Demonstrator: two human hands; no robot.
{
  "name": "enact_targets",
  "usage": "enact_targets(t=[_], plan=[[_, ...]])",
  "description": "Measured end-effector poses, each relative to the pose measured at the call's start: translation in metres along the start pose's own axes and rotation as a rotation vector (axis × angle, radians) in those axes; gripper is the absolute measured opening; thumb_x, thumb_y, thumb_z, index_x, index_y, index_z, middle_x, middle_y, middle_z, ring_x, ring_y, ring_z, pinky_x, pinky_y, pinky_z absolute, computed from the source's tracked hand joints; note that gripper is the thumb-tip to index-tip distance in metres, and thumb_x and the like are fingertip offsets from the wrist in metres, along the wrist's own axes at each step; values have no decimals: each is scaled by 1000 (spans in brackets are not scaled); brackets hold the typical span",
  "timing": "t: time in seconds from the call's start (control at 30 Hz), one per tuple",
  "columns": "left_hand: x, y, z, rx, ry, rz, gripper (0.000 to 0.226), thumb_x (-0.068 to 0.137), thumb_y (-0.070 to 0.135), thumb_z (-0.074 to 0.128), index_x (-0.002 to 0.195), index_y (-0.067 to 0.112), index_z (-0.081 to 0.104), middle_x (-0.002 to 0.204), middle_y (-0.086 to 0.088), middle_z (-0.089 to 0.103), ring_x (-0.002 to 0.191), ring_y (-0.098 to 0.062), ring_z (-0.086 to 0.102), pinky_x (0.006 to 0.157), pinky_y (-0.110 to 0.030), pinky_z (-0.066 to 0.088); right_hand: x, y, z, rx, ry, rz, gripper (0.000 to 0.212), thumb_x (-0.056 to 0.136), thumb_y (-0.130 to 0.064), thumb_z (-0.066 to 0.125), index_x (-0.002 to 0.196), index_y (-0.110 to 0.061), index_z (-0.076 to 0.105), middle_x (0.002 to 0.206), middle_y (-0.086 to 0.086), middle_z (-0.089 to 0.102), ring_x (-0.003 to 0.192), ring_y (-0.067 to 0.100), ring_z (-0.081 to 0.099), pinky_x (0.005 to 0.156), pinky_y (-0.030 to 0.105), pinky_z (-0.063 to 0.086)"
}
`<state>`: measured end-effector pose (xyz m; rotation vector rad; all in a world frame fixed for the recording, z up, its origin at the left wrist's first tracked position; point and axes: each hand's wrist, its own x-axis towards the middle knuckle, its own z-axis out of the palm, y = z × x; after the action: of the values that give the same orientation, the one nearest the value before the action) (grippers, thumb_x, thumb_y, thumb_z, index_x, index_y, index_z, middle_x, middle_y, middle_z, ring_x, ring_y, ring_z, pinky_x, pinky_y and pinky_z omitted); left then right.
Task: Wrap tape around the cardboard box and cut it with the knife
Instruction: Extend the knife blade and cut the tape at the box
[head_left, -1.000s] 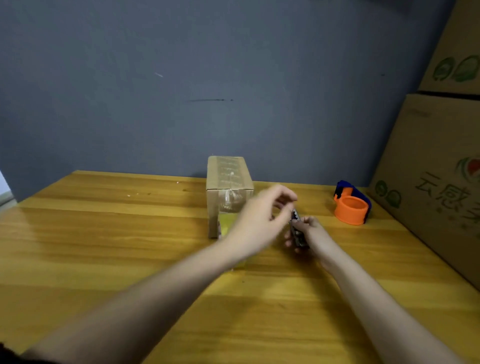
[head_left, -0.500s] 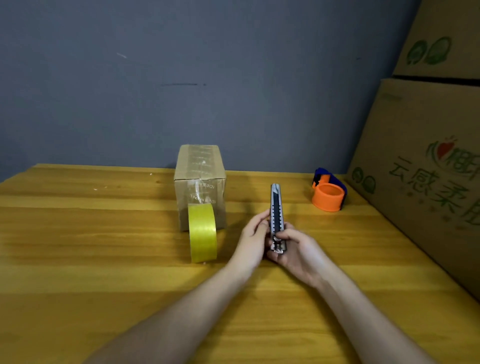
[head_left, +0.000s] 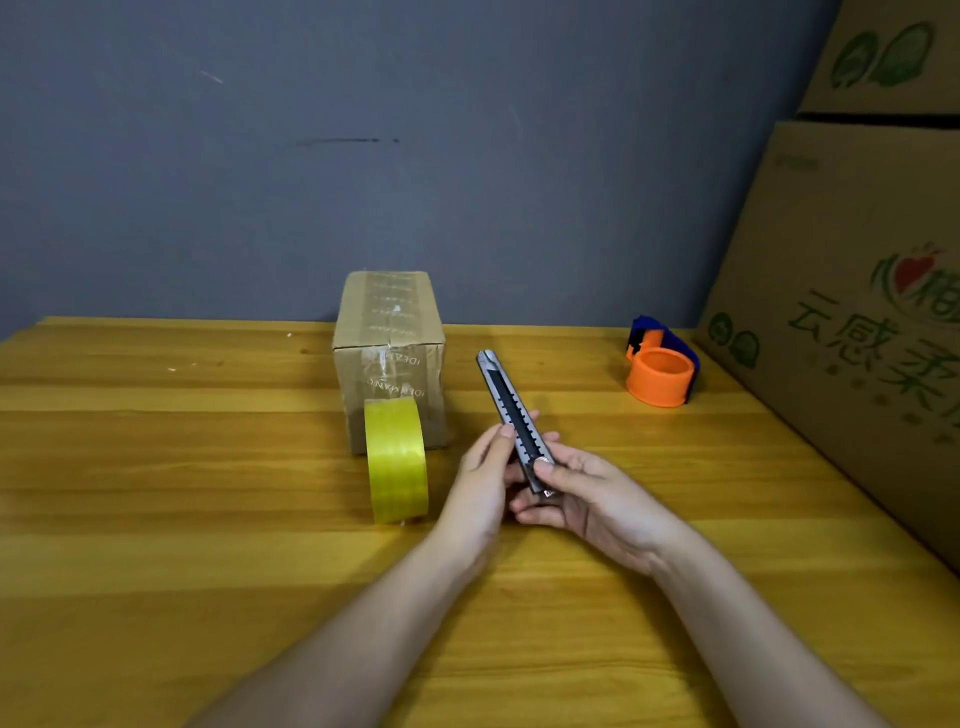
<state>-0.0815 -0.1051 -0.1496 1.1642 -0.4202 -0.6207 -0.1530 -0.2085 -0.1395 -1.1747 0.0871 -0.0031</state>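
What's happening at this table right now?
A person holds a knife in both hands: the right hand grips its rear end, thumb by the slider, and the left hand pinches its middle. No blade is visibly out. A yellow tape roll stands on edge in front of a box on the table. An orange dispenser sits apart.

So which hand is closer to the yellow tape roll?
Left. The left hand sits just right of the yellow tape roll; the right hand is farther right, past the knife.
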Motion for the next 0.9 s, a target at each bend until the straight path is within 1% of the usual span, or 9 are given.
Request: enact_targets(t=[0.07, 0.1, 0.23, 0.37, 0.53, 0.7, 0.73, 0.8, 0.9], plan=[[0, -1, -3, -1, -22, -8, 32, 100, 25, 35, 115, 19, 63, 108, -11, 71, 91, -16, 68, 63, -22, 56, 0, 2, 1, -46, 19, -6, 25, 86, -12, 48, 108, -5, 57, 81, 8, 70, 63, 16, 68, 61, 24, 58], [0, -1, -4, -9, -35, -14, 32, 100, 24, 35, 117, 17, 62, 110, -12, 70, 89, -15, 67, 60, -20, 55, 1, 3, 1, -70, 39, -15, 22, 89, -13, 47, 107, -6, 57, 77, 7, 68, 61, 16, 67, 60, 24, 57], [1, 0, -4, -73, -83, -39, 33, 100, 21, 34, 121, 13, 59, 113, -15, 67, 63, -7, 65, 44, -18, 47, 3, 6, 1, -135, 101, -50, 17, 97, -12, 40, 103, -9, 56, 66, 5, 58, 53, 14, 61, 53, 22, 54], [2, -3, -3, -79, -89, -11, 33, 100, 17, 34, 122, 7, 57, 117, -19, 65, 46, -6, 56, 38, -18, 43, 3, 8, 5, -185, 165, -80, 19, 98, -14, 39, 94, -12, 57, 58, 1, 53, 47, 13, 56, 46, 20, 49], [3, -5, -4, -89, -101, -17, 32, 100, 17, 35, 119, 8, 59, 119, -16, 66, 47, -11, 54, 41, -26, 48, 2, 10, 9, -258, 213, -122, 19, 99, -16, 38, 91, -13, 55, 51, -3, 49, 42, 11, 46, 42, 20, 41], [3, -4, -4, -92, -124, -29, 31, 99, 19, 38, 119, 11, 61, 123, -15, 65, 59, -12, 62, 56, -30, 57, 3, 10, 9, -383, 298, -187, 21, 99, -19, 40, 93, -3, 52, 43, -4, 43, 34, 10, 39, 37, 18, 32], [2, -2, -4, -108, -119, -31, 32, 99, 22, 37, 119, 13, 60, 123, -15, 65, 61, -12, 62, 55, -29, 56, 3, 9, 9, -409, 303, -184, 22, 99, -19, 41, 90, -2, 52, 42, -4, 45, 34, 9, 40, 37, 17, 32], [-1, 3, -3, -151, -90, -21, 33, 100, 27, 34, 123, 20, 57, 119, -14, 67, 54, -13, 59, 47, -26, 50, 3, 8, 10, -450, 284, -142, 22, 98, -19, 42, 85, -6, 54, 47, -3, 52, 36, 9, 48, 37, 16, 33], [-3, 5, -4, -171, -56, -3, 31, 100, 27, 35, 123, 28, 56, 112, -9, 71, 51, -13, 51, 40, -22, 44, 2, 5, 9, -409, 209, -58, 16, 97, -15, 43, 91, -12, 58, 67, 2, 63, 44, 11, 58, 41, 16, 38]])
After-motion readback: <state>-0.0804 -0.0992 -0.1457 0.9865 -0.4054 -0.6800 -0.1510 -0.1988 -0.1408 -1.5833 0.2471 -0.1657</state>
